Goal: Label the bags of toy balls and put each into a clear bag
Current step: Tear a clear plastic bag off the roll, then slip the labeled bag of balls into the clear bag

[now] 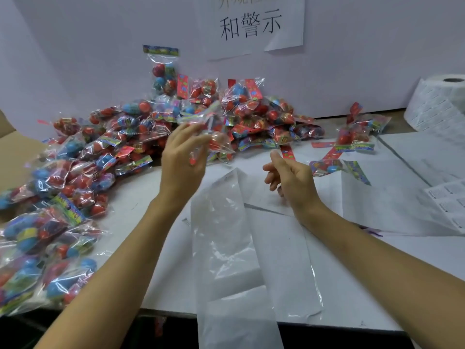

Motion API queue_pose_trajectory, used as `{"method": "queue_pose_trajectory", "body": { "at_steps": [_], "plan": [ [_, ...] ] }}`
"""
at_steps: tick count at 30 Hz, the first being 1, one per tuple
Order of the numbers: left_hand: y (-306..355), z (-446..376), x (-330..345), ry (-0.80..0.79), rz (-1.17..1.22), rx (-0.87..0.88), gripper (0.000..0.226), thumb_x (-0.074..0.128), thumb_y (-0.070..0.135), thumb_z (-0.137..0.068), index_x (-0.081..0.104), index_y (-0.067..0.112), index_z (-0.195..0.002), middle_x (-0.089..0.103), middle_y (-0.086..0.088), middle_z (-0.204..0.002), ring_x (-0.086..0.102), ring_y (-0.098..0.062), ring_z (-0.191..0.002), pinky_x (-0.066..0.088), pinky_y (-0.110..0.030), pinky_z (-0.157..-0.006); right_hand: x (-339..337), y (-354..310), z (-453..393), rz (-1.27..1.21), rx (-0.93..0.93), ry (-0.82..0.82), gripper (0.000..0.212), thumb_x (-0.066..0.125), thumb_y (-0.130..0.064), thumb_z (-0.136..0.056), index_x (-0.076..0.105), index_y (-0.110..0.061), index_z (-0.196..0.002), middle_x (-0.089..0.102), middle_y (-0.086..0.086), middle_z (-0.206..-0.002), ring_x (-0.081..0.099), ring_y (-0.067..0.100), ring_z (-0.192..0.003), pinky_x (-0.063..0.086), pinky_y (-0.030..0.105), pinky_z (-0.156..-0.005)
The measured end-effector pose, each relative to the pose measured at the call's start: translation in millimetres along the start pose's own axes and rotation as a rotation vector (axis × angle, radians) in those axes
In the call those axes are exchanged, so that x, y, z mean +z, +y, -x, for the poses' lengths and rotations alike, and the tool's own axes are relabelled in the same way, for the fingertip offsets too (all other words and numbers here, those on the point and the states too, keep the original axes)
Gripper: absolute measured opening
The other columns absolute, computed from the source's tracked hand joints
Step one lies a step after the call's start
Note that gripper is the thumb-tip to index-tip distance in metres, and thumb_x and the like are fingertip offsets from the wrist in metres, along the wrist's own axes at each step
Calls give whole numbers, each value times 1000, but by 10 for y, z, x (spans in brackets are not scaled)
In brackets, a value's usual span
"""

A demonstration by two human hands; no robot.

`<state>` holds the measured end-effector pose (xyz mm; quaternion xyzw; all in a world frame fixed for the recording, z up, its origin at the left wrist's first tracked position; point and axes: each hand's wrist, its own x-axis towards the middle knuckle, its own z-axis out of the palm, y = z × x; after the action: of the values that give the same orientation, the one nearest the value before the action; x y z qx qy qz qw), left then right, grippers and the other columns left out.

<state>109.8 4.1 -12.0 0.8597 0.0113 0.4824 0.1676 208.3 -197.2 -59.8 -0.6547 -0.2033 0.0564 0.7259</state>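
My left hand (185,157) holds up a small bag of toy balls (214,137) above the table, blurred by motion, fingers curled round its lower part. My right hand (289,176) hovers to the right with fingers loosely curled and thumb raised, holding nothing I can see. Below both hands a stack of long clear bags (241,248) lies flat and hangs over the table's front edge. A big heap of ball bags (141,132), red and blue balls with colourful header cards, covers the left and back of the table.
A roll of white labels (437,107) stands at the back right, its strip of labels (450,197) trailing forward. Two ball bags (357,134) lie apart at the right. A cardboard box flap (10,152) shows at far left. White wall (100,46) with a paper sign (251,23) behind.
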Motion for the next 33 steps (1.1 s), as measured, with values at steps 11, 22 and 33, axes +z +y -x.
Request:
{"method": "queue_pose_trajectory", "body": {
  "at_steps": [11, 22, 33],
  "plan": [
    [611, 322, 235, -42, 341, 140, 58, 78, 26, -86, 53, 12, -137, 55, -5, -143, 53, -21, -135, 50, -35, -108, -63, -312, 85, -160, 120, -41, 25, 70, -35, -92, 73, -12, -102, 73, 3, -84, 66, 10, -72, 44, 27, -55],
    [524, 374, 154, -238, 1107, -855, 31, 68, 23, -95, 71, -6, -107, 69, -35, -101, 69, -43, -86, 59, -50, -75, 17, -468, 269, 140, 41, -300, 49, 68, -62, -78, 73, -17, -96, 77, -5, -85, 70, 7, -79, 48, 24, -64],
    [621, 531, 155, -213, 1023, -808, 28, 77, 30, -82, 76, 4, -92, 76, -13, -85, 74, -24, -80, 61, -33, -69, -58, -450, 200, 88, 196, -358, 21, 73, -34, -88, 77, -18, -75, 74, -2, -77, 67, 6, -70, 50, 27, -64]
  ]
}}
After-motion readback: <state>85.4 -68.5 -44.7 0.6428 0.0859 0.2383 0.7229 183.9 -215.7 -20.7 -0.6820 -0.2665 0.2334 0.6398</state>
